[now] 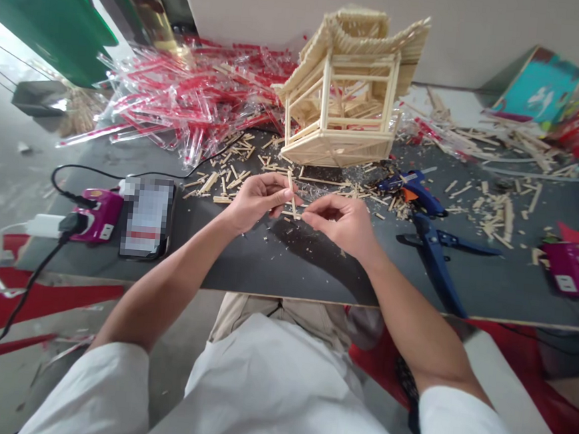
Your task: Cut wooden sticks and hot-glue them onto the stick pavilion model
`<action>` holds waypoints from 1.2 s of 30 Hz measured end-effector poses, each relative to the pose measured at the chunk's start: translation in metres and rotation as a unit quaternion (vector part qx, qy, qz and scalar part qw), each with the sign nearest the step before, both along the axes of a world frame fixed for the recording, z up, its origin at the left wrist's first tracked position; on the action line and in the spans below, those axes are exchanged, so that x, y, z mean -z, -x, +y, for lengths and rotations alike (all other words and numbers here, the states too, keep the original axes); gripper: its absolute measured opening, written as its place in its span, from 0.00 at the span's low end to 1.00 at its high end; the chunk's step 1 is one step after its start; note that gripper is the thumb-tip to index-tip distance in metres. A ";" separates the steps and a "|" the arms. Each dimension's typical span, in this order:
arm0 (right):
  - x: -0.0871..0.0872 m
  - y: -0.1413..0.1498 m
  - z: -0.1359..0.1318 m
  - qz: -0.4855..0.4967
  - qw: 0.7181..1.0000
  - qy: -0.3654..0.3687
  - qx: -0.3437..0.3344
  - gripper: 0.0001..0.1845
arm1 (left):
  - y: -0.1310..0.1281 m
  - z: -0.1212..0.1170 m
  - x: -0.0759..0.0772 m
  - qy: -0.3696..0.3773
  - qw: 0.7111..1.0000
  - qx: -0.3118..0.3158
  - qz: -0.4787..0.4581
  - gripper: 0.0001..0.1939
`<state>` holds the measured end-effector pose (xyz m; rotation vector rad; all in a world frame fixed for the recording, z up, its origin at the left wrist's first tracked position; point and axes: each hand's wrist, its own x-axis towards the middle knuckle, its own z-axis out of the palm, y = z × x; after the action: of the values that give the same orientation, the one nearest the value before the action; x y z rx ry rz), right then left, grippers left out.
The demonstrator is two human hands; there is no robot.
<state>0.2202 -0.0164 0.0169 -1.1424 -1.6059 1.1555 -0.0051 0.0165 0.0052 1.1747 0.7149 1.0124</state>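
My left hand (257,200) and my right hand (343,222) meet over the dark tabletop (276,263), both pinched on a small piece made of thin wooden sticks (291,196). One stick stands upright between my left fingers, and a short cross stick runs toward my right fingertips. Behind them stands a little house built of wooden sticks (347,91) with a sloped roof.
A blue glue gun (414,190) and blue cutters (434,255) lie right of my hands. A phone (148,218) and a purple device (96,214) with cables sit at left. Cut stick bits litter the table. A heap of red-and-clear wrappers (193,96) lies behind.
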 end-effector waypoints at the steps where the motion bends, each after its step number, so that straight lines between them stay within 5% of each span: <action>1: 0.000 0.000 -0.001 -0.006 1.000 -0.003 -0.006 0.15 | 0.000 0.000 0.000 0.002 1.000 -0.001 0.000 0.20; 36: 0.000 -0.003 -0.001 -0.016 0.998 -0.054 -0.029 0.11 | 0.001 0.001 -0.002 -0.004 1.000 -0.002 0.006 0.21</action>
<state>0.2237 -0.0171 0.0171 -1.0541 -1.7150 1.0788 -0.0060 0.0177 0.0074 1.1883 0.7244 1.0139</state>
